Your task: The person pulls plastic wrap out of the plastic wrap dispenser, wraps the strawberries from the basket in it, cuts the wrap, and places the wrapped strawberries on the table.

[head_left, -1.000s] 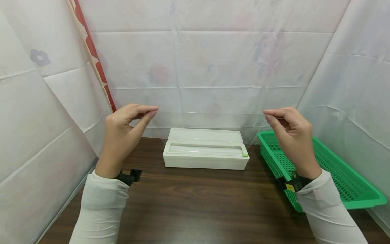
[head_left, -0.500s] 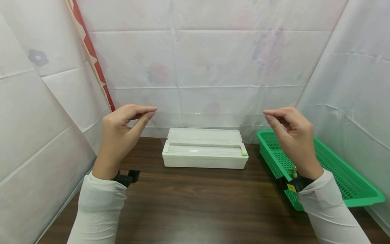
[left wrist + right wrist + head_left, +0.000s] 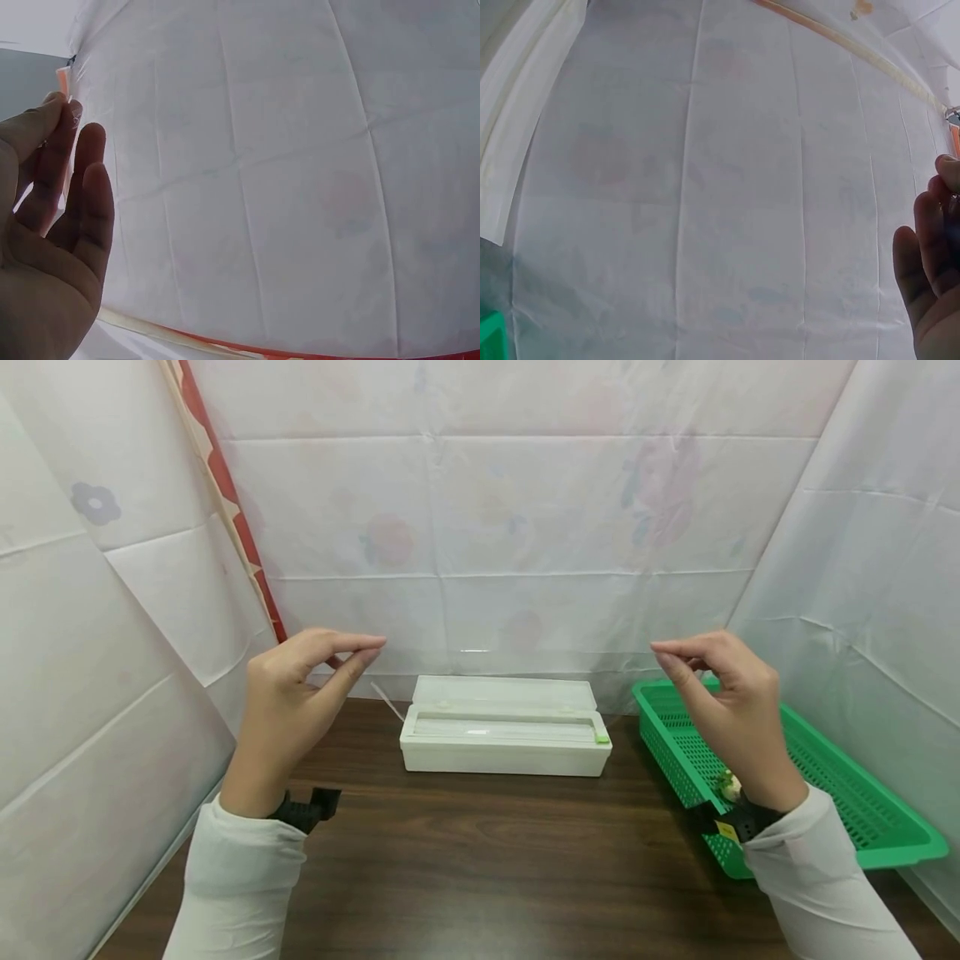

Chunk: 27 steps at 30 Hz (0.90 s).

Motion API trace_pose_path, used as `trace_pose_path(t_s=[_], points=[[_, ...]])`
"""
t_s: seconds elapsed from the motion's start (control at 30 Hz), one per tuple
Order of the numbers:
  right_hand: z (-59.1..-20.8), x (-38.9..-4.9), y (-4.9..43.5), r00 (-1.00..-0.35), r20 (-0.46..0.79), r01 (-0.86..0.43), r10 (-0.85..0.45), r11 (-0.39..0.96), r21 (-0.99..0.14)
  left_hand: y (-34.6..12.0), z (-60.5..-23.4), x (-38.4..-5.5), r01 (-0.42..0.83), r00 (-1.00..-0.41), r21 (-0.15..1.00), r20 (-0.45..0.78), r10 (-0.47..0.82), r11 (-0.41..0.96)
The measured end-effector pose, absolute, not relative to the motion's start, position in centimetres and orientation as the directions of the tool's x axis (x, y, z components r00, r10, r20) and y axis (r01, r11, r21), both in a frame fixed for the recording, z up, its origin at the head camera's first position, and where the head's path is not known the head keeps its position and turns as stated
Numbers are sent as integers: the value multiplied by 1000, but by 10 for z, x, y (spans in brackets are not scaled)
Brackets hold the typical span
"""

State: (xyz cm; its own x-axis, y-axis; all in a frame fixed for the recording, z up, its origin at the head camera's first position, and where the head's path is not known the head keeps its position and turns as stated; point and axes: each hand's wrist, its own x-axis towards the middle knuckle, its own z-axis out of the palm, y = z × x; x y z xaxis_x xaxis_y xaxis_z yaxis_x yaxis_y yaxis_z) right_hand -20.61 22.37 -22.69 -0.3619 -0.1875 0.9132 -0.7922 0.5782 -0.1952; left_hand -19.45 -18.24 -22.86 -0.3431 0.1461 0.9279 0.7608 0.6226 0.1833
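Observation:
A clear sheet of cling film (image 3: 474, 651) spans the space between both hands in the head view, seen mainly by its glint and faint top edge. My left hand (image 3: 296, 689) pinches its left corner between thumb and fingers. The opposite corner is pinched by my right hand (image 3: 727, 697). Below and beyond the film, a white cling film dispenser (image 3: 506, 758) stands on the table with its lid (image 3: 504, 692) raised. A pale strand (image 3: 386, 700) slants up from the dispenser's left end. Whether the film still joins the dispenser, I cannot tell.
On the right, a green perforated basket (image 3: 862, 810) lies partly under my right forearm, with a small pale and green item (image 3: 727, 785) inside. White patterned sheeting (image 3: 525, 510) walls the back and sides of the dark wooden table (image 3: 480, 868).
Both hands have sunk slightly and drawn a little further apart, the film's top edge lowering with them. The pale strand now shows left of the dispenser. More of the basket's item is visible.

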Motion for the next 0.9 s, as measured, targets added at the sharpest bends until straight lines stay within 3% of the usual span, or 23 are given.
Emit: trace_pose_path(t_s=[0.53, 0.9], points=[[-233, -202, 229, -420, 895, -788, -151, 549, -278, -182, -234, -190, 847, -359, 245, 918, 170, 471], [-244, -200, 243, -540, 821, -786, -184, 459, -414, -184, -243, -192, 882, -410, 343, 896, 170, 322]])
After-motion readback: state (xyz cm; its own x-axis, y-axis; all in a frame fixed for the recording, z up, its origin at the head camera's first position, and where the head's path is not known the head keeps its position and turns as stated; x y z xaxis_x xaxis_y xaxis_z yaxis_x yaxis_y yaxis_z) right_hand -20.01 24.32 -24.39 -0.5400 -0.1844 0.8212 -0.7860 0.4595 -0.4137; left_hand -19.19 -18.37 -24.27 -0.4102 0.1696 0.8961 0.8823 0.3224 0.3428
